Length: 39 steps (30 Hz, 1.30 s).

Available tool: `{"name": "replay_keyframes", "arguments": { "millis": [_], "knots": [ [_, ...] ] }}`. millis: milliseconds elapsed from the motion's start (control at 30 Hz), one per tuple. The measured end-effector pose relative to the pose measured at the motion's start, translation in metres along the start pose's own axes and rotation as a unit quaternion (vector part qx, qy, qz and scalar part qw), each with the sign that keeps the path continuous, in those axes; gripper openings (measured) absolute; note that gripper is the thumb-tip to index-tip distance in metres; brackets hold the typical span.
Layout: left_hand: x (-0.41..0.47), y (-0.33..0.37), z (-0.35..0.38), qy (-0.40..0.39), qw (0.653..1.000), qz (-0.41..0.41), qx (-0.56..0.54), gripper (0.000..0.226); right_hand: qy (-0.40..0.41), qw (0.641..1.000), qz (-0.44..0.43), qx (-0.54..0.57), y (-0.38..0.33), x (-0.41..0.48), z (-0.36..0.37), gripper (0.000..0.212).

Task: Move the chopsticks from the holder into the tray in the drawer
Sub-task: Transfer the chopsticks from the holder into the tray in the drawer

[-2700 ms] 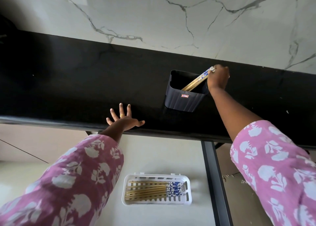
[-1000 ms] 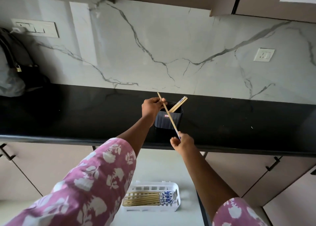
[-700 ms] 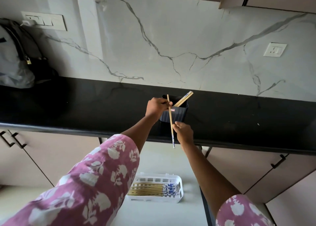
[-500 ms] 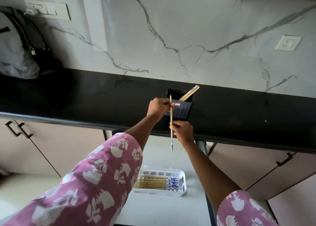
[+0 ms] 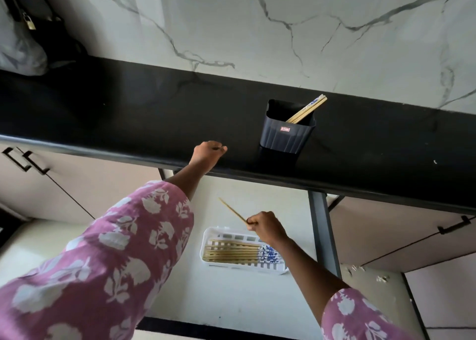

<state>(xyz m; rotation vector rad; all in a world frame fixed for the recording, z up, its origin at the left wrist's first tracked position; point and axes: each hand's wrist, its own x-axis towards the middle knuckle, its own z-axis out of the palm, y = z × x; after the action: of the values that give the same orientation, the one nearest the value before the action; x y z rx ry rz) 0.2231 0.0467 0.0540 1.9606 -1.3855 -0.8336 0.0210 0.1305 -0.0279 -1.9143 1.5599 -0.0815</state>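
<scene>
Right hand (image 5: 266, 227) grips one chopstick (image 5: 231, 211), tip pointing up, just above the white tray (image 5: 210, 236) in the open drawer (image 5: 231, 301). More chopsticks (image 5: 231, 253) lie in the tray. Left hand (image 5: 207, 154) is curled, holding nothing, at the black worktop (image 5: 128, 113) edge. The dark holder (image 5: 286, 133) beside it has leftover chopsticks (image 5: 307, 109).
</scene>
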Motion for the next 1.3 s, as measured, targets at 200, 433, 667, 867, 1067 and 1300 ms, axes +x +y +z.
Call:
{"name": "replay_keyframes", "arguments": {
  "millis": [200,433,667,867,1067,1300],
  "knots": [
    [0.027,-0.021,0.023,-0.096,0.981,-0.023,0.165,0.063,-0.088,0.982,-0.053,-0.159,0.018,0.005,0.036,0.032],
    [0.039,-0.025,0.042,-0.152,0.958,-0.071,0.232,0.08,-0.13,0.953,-0.09,-0.258,0.023,0.013,0.057,0.018],
    [0.045,-0.026,0.046,-0.184,0.946,-0.071,0.256,0.092,-0.11,0.952,-0.075,-0.275,0.022,0.02,0.068,0.03],
    [0.05,-0.026,0.05,-0.188,0.941,-0.085,0.268,0.088,-0.095,0.967,-0.058,-0.229,0.026,0.016,0.079,0.027],
    [0.053,-0.019,0.043,-0.227,0.932,-0.106,0.261,0.086,0.009,0.981,-0.106,-0.161,0.037,0.015,0.078,0.014],
    [0.062,-0.001,0.049,-0.2,0.927,-0.155,0.277,0.106,0.18,0.929,-0.25,-0.204,0.043,0.033,0.025,0.031]
  ]
}}
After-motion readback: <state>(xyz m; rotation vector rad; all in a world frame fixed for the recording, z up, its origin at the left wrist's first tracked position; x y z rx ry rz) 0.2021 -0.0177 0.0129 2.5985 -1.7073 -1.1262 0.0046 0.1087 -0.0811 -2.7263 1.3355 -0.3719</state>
